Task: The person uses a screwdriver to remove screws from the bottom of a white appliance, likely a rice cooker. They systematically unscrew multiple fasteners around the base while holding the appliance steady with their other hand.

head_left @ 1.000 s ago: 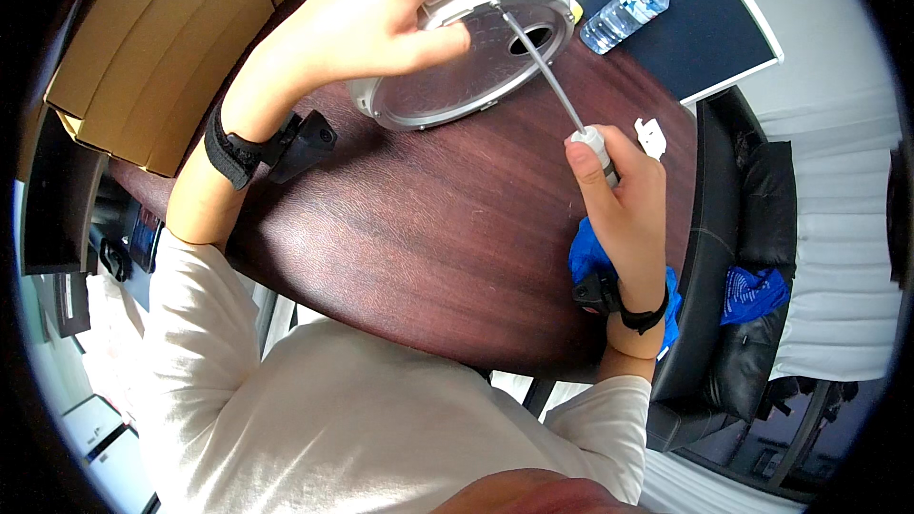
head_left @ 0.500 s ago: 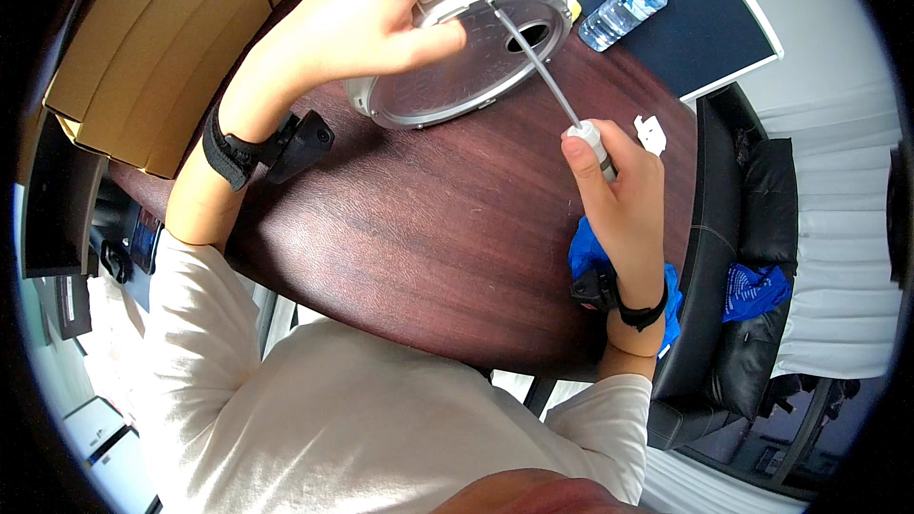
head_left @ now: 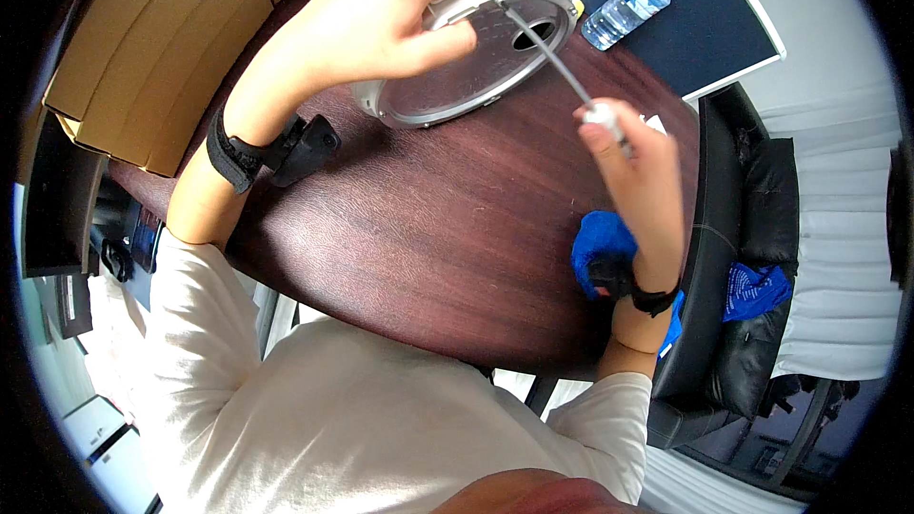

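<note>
A round white appliance [head_left: 457,76] with a grey disc-like face and a dark oval opening is tilted up at the far side of the table. My left hand [head_left: 390,19] grips its rim, thumb on the near face and fingers over the top edge. In my right hand [head_left: 640,162] is a screwdriver [head_left: 564,67], its pale handle wrapped by my fingers. The long metal shaft slants up and left, and its tip meets the face near the upper rim. My left fingers partly cover the appliance, whose top runs out of the picture.
The dark reddish-brown table [head_left: 409,238] carries a blue cloth-like item [head_left: 602,240] below my right wrist. A water bottle [head_left: 630,8] with a blue cap lies at the far right on a dark panel [head_left: 709,29]. Cardboard boxes [head_left: 152,57] stand on the left; a black sofa [head_left: 716,257] is at right.
My right hand has shifted slightly right and up with the screwdriver, its shaft tip staying near the rim. The left hand and appliance have moved slightly to the right.
</note>
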`<move>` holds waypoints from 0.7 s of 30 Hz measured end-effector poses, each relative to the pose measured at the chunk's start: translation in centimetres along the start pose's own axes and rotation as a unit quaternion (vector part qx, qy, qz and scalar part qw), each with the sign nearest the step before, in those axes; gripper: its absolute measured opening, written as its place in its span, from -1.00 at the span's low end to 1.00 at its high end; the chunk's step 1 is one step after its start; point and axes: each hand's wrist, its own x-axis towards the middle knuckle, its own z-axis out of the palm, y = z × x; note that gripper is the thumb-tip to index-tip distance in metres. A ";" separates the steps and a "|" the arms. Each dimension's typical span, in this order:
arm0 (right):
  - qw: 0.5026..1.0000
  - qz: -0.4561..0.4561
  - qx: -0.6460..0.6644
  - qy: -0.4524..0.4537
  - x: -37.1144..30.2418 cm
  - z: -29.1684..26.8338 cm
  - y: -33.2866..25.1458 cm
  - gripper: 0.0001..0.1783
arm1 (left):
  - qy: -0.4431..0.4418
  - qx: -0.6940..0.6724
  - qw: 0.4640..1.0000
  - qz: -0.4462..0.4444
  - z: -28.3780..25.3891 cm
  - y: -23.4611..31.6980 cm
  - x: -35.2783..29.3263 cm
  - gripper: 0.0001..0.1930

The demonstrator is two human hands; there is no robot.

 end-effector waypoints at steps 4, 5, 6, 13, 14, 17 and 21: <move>0.999 0.027 -0.019 0.037 -0.1 -2.1 -0.5 -0.74 | 0.022 0.028 0.999 0.009 0.1 1.3 -0.1 -0.30; 0.999 0.033 -0.018 0.025 0.0 -2.2 -0.5 -0.74 | 0.023 0.029 0.999 0.011 0.1 1.3 -0.3 -0.30; 0.999 0.040 -0.018 0.016 0.0 -2.2 -0.3 -0.75 | 0.024 0.029 0.999 0.016 0.1 1.2 -0.3 -0.30; 0.990 0.035 0.132 -0.018 0.9 0.4 2.8 -0.74 | 0.003 -0.003 1.000 -0.017 -0.3 1.3 -0.1 -0.30; 0.983 0.059 0.173 -0.038 1.0 0.6 3.1 -0.73 | 0.000 -0.006 1.000 -0.022 -0.5 1.7 0.0 -0.30; 0.943 0.079 0.298 -0.122 1.0 1.8 3.8 -0.63 | 0.001 0.002 1.000 -0.024 -0.3 1.3 -0.1 -0.30; 0.887 0.114 0.415 -0.166 0.2 3.7 3.1 -0.54 | 0.009 -0.017 1.000 -0.013 0.1 0.3 -0.2 -0.30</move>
